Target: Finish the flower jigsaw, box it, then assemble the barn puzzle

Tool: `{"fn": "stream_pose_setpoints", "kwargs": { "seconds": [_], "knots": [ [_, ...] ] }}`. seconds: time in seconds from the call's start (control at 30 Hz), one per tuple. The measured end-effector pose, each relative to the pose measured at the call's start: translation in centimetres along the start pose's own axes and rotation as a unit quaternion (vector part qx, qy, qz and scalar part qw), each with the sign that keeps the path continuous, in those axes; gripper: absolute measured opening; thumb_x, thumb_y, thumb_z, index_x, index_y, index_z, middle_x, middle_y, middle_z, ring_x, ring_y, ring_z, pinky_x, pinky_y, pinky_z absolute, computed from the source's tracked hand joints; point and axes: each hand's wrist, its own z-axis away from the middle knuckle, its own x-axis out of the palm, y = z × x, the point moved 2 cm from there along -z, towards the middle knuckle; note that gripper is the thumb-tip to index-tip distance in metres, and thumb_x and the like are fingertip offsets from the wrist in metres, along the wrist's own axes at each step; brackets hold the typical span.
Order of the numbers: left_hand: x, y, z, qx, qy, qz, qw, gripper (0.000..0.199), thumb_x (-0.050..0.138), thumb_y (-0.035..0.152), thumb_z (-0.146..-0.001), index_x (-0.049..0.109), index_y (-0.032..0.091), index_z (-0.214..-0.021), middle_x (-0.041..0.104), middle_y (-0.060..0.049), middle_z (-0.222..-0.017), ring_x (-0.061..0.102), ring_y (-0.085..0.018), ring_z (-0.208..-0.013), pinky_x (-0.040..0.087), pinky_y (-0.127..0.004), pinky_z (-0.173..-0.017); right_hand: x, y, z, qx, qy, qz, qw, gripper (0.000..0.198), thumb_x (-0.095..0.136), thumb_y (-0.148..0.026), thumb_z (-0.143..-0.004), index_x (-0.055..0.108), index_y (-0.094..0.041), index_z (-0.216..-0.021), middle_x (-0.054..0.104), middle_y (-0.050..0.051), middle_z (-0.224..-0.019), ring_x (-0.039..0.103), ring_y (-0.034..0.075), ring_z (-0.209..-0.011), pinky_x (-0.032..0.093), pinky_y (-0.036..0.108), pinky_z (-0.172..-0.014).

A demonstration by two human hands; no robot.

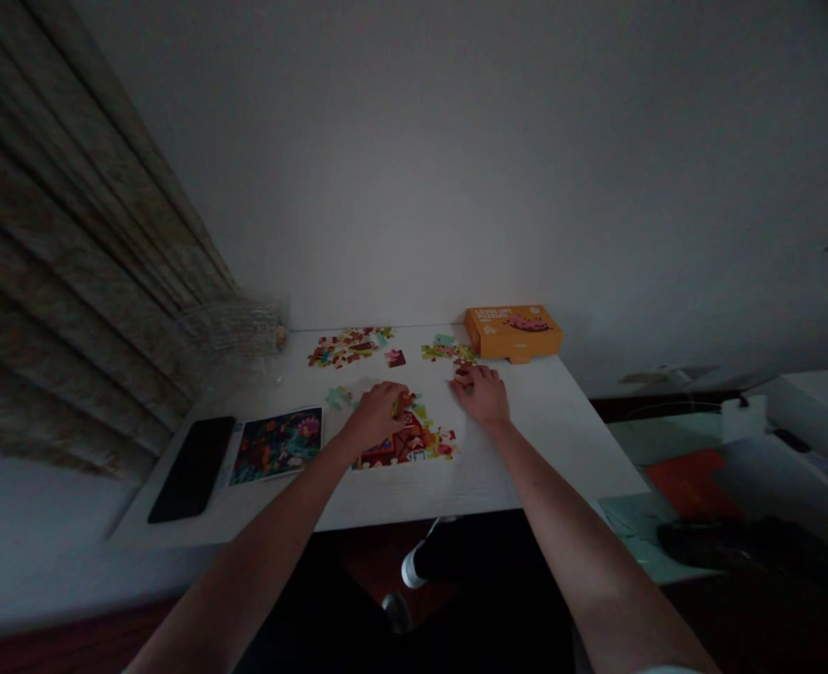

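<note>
On the white table lies a partly joined jigsaw puzzle, with a red picture and a ragged upper edge. My left hand rests over its upper left part, thumb and fingers closed on a brownish puzzle piece at that edge. To the right, my right hand is on the table with its fingers curled in; whatever they hold is too small and dark to make out. Just beyond these fingers are loose green-yellow pieces. A pale green piece lies left of my left hand.
More loose pieces and a single dark piece lie at the back. An orange puzzle box stands back right. At left are a picture sheet, a black phone and clear plastic wrap by the curtain.
</note>
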Motion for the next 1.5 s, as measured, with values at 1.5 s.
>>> {"fn": "stream_pose_setpoints", "kwargs": {
  "seconds": [1.5],
  "knots": [
    [1.7,-5.0,8.0,0.067,0.020,-0.039,0.997,0.042,0.048,0.040,-0.107,0.058,0.027,-0.146,0.051,-0.009,-0.159,0.040,-0.024,-0.152,0.027,-0.053,-0.126,3.1,-7.1,12.1,-0.008,-0.097,-0.450,0.888,0.042,0.067,-0.039,-0.087,0.069,-0.025,-0.126,0.076,0.006,-0.100,0.068,0.020,-0.077,0.053,0.032,-0.073]
  ]
}}
